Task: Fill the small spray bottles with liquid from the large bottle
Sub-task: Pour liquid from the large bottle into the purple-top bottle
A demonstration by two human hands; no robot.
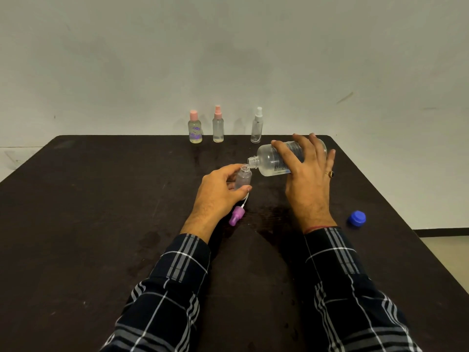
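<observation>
Big bottle (275,158) was gripped by R hand (308,179), tipped w/ neck at small bottle (243,179), which was held by L hand (218,191).

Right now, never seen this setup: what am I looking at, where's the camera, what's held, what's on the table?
There is no machine here. The single picture comes from a camera worn on a person's head, looking down at their two bare hands.

The left hand grips a small clear bottle with its top off. The right hand holds the large clear bottle tipped over, its open neck at the small bottle's mouth. I cannot tell whether liquid is flowing.

On the dark table lie a purple spray head by the left wrist and a blue cap on the right. At the far edge stand a pink-capped bottle, a pink-topped spray bottle and a white-topped spray bottle.
</observation>
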